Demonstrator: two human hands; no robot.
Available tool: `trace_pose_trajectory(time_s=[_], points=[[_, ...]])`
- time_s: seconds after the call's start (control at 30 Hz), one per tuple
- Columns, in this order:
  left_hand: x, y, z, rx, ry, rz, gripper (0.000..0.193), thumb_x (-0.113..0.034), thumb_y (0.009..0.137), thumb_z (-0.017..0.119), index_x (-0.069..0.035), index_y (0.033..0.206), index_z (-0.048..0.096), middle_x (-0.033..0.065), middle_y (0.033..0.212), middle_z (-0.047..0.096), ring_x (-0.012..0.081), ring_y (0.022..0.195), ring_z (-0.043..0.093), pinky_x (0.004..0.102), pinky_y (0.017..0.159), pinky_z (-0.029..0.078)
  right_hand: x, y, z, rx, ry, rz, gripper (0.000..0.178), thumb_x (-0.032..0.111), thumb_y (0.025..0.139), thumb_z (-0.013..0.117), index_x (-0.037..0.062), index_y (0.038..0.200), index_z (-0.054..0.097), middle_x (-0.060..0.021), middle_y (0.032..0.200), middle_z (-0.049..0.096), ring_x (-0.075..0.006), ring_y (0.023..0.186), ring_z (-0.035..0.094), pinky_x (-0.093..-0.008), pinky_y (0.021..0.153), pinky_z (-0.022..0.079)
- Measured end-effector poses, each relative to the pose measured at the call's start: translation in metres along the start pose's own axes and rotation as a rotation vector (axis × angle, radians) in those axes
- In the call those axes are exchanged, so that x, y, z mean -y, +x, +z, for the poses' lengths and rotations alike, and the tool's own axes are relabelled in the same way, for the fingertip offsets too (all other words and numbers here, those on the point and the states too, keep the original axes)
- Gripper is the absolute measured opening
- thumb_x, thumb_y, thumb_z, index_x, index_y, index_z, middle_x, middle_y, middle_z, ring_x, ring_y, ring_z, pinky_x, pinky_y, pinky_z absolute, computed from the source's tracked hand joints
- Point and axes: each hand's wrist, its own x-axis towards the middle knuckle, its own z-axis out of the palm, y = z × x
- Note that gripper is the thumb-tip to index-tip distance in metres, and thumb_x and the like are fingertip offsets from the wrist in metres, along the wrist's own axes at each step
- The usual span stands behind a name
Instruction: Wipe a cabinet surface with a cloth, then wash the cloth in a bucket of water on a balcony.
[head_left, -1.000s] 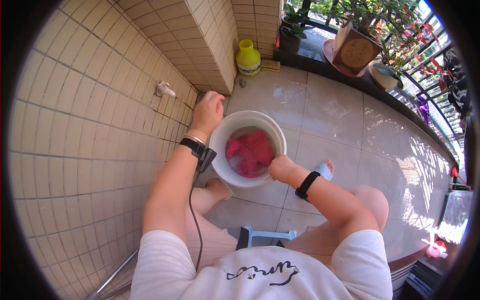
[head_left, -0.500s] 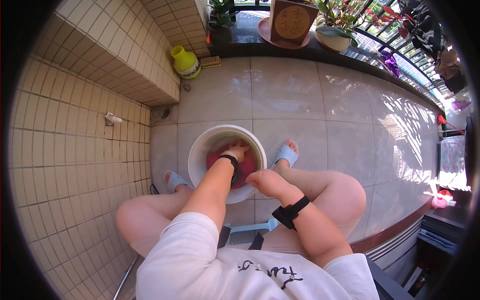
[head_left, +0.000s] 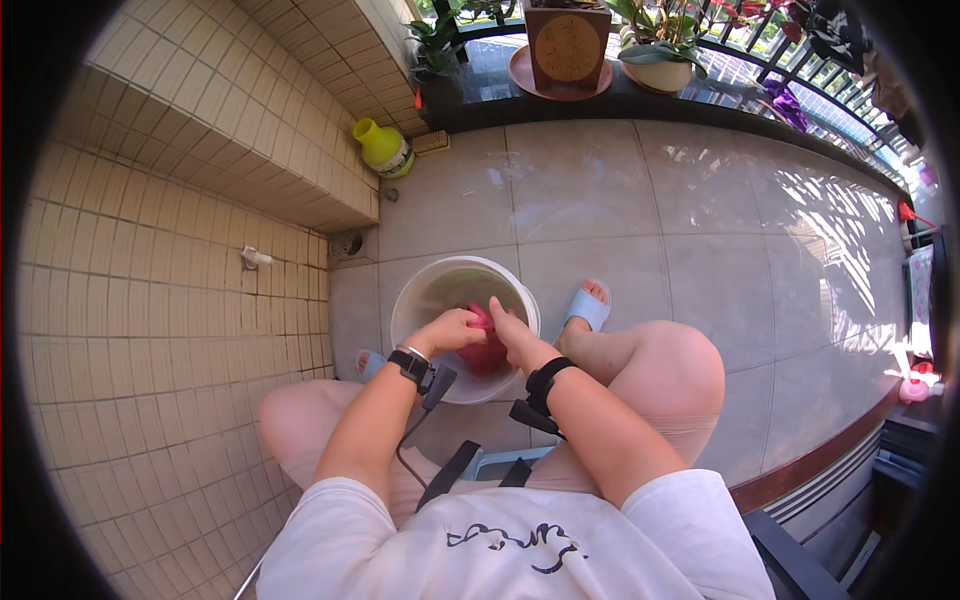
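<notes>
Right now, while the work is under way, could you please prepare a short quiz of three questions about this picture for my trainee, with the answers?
1. Where are the left hand and right hand?
A) On the knees
B) At the white bucket
C) On the floor
2. True or false: a tap is on the tiled wall, to the left of the bucket.
3. What colour is the cloth in the bucket?

Key: 1. B; 2. True; 3. Red.
</notes>
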Motion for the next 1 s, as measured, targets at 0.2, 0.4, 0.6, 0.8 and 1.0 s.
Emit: trace_pose_trajectory(time_s=[0.2,0.4,0.6,0.8,1.0], points=[[-0.058,-0.078,0.036,-0.335,-0.853,0.467,0.020,-0.010,0.078,0.060,0.000,0.096,0.058,0.0025,0.090,0.058,0.0096,0.083,0.053,0.0251,0.076,0.043,-0.005,0.023,0.002,0.447,0.429,-0.128,0.043,0.041,0.087,0.047,0.0102,0.116,0.047,-0.0097,0.109,0.056,-0.0226,0.096,0.056,-0.0427,0.079,0.047],[-0.020,-0.058,0.051,-1.000,-0.221,0.393,0.023,-0.020,0.082,0.057,0.002,0.084,0.062,0.0112,0.077,0.061,0.0133,0.074,0.058,0.0277,0.065,0.045,-0.017,0.006,0.038,0.387,0.456,-0.365,0.025,0.024,0.087,0.047,0.0048,0.103,0.054,-0.0109,0.094,0.060,-0.0213,0.081,0.061,-0.0356,0.070,0.050],[0.012,-0.028,0.042,-1.149,-0.311,0.190,0.047,-0.041,0.082,0.050,0.003,0.071,0.063,0.0259,0.068,0.057,0.0389,0.068,0.059,0.0417,0.063,0.044,-0.032,0.030,0.045,0.261,0.393,-0.362,0.023,0.019,0.086,0.046,0.0026,0.100,0.054,-0.0117,0.087,0.060,-0.0230,0.074,0.061,-0.0351,0.067,0.050],[0.084,-0.008,0.026,-1.195,-0.423,0.086,0.046,-0.039,0.082,0.051,0.005,0.076,0.063,0.0233,0.070,0.061,0.0348,0.067,0.061,0.0403,0.064,0.045,-0.007,-0.023,0.052,0.254,-0.032,-0.408,0.035,0.028,0.081,0.060,0.0010,0.103,0.054,-0.0097,0.088,0.061,-0.0186,0.071,0.061,-0.0310,0.061,0.051],[0.063,-0.082,0.000,-1.005,-0.701,0.248,0.037,-0.032,0.085,0.056,0.004,0.081,0.063,0.0020,0.064,0.058,0.0104,0.061,0.052,0.0293,0.057,0.042,0.024,-0.029,-0.011,-0.146,-0.752,-0.576,0.039,0.036,0.074,0.068,0.0015,0.093,0.062,-0.0089,0.070,0.062,-0.0160,0.058,0.059,-0.0285,0.053,0.047]])
